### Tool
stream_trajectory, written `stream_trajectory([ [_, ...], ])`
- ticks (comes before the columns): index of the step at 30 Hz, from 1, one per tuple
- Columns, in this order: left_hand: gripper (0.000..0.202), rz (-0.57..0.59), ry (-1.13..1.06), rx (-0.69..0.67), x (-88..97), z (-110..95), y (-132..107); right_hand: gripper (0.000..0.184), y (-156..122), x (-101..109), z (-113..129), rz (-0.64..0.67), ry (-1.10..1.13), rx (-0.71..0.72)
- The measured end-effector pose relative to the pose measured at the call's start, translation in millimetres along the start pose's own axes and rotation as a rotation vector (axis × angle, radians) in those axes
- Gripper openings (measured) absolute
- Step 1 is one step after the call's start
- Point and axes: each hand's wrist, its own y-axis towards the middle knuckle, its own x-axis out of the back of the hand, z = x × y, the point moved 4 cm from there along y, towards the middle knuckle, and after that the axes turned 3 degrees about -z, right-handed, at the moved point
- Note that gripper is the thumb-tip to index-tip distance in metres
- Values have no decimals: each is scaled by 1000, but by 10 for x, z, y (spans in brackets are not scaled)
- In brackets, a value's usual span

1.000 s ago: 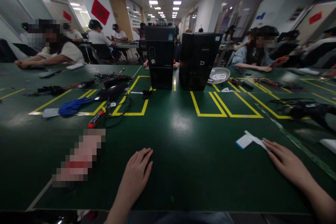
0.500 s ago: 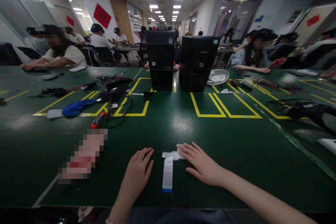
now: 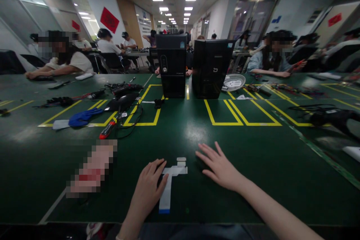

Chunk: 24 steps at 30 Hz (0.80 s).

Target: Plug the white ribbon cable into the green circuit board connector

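Note:
A white flat ribbon cable [image 3: 168, 185] with a blue tip lies on the green table [image 3: 253, 165] just in front of me, bent into an L. My left hand [image 3: 149, 189] rests flat on the table, its fingertips touching the cable's left side. Just right of the cable's upper end hovers my right hand [image 3: 218, 167], fingers spread, holding nothing.
Two black computer towers [image 3: 172, 65] [image 3: 212, 68] stand upright at the table's middle. A red-handled screwdriver [image 3: 107, 130], a blue glove [image 3: 81, 117] and black cables lie to the left, a white fan grille [image 3: 234, 81] to the right. Other people sit at the far edges.
My right hand dragged the ribbon cable from the right side of the table to the middle near my left hand, then let go of it and lifted a little. The left hand stayed put.

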Motion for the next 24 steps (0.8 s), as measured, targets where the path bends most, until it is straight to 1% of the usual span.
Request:
stream_trajectory([
  [2,40,13,5,0,-11,9,-4,56,-291,128,-473,-126,-140,-224],
  [4,41,25,17,3,-23,19,-5,58,-722,301,-968,-217,-294,-501],
  [6,41,34,30,9,-36,28,-1,68,-1265,475,-1395,-228,-406,-806],
  [7,41,36,33,9,-42,30,1,74,-1555,545,-1565,-202,-435,-953],
  [8,40,36,35,11,-46,31,4,79,-1851,608,-1702,-192,-454,-1108],
  [9,40,33,34,11,-48,31,8,83,-2127,643,-1807,-167,-448,-1232],
  [10,40,29,32,11,-48,30,13,87,-2369,659,-1885,-143,-436,-1313],
  [12,39,19,24,13,-41,26,25,92,-2737,637,-1993,-110,-403,-1392],
  [13,39,15,18,11,-35,20,31,95,-2870,610,-2034,-107,-381,-1421],
  [15,39,17,9,7,-22,7,43,99,-3030,546,-2099,-110,-337,-1465],
  [18,40,28,11,3,-5,-9,52,102,-3093,482,-2170,-103,-297,-1517],
  [21,39,23,19,-2,-1,-12,49,105,-3131,459,-2257,-95,-308,-1538],
  [23,40,17,27,-6,-7,-7,47,111,-3216,434,-2350,-85,-349,-1508],
  [24,40,16,30,-10,-12,-5,46,112,-3265,423,-2400,-94,-405,-1444],
])
